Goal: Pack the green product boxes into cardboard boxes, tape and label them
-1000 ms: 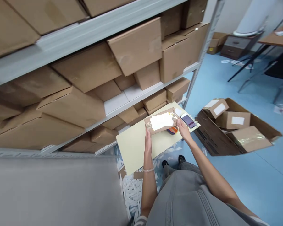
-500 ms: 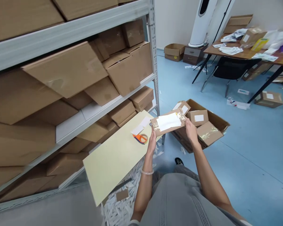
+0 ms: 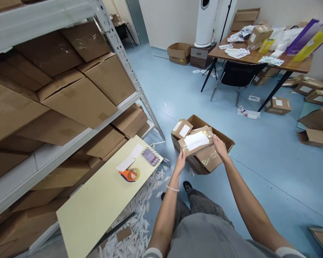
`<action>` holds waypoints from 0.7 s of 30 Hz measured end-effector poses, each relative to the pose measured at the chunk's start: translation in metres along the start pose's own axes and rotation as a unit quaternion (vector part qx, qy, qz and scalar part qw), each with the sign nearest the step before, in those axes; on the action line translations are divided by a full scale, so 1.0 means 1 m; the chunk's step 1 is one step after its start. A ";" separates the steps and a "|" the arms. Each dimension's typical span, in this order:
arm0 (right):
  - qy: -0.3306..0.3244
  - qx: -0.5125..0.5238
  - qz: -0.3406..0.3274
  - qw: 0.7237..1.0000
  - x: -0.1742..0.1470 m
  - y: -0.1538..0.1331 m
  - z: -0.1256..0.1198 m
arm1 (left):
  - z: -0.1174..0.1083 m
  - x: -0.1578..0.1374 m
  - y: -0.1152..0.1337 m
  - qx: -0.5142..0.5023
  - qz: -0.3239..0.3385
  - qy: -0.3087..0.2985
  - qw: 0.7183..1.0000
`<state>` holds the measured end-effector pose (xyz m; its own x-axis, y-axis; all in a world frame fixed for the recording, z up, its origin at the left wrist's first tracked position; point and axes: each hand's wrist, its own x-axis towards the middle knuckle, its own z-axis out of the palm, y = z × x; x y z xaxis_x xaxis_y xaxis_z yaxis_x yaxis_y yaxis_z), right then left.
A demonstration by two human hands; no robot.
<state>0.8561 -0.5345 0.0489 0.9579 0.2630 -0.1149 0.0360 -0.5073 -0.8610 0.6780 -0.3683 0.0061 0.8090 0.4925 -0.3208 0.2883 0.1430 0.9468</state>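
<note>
The parcel (image 3: 196,141) is being held between both hands: its left end is being gripped by the left hand (image 3: 179,161), its right end by the right hand (image 3: 220,147). Each hand is being curled about as far as the parcel's thickness allows; fingers at the underside are being concealed. The long axis is being presented crosswise from hand to hand, with the right end being angled farther from the body, and the white label (image 3: 196,140) is being turned upward. In view, the parcel is being overlapped on the open carton (image 3: 195,168), on the floor ahead; the clearance between them cannot be told. The carton's near left edge is being approached more closely by the left hand, its right corner by the right. At the carton's left corner a small box (image 3: 181,129) is being contained, and toward the near edge a taped box (image 3: 209,157). To the left, a tape dispenser (image 3: 129,175) and a paper strip (image 3: 129,159) are being supported near the far end of the cream board (image 3: 97,200), beside the shelving (image 3: 148,111).
</note>
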 end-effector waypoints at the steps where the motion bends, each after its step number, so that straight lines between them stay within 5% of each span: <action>1: -0.005 0.004 -0.010 1.000 0.012 0.002 -0.002 | 0.007 0.010 -0.002 0.003 0.002 0.003 1.000; 10: -0.072 0.023 -0.017 0.997 0.089 0.040 0.001 | 0.043 0.067 -0.031 0.037 -0.050 0.002 0.998; 21: -0.013 0.081 0.036 0.996 0.055 0.070 0.010 | 0.018 0.030 -0.030 0.059 -0.026 -0.005 0.998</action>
<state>0.9082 -0.5472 -0.0230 0.9485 0.2529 -0.1905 -0.0810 -0.3878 -0.9182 0.7035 -0.3734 -0.0321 0.7960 0.4785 -0.3707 0.3879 0.0668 0.9193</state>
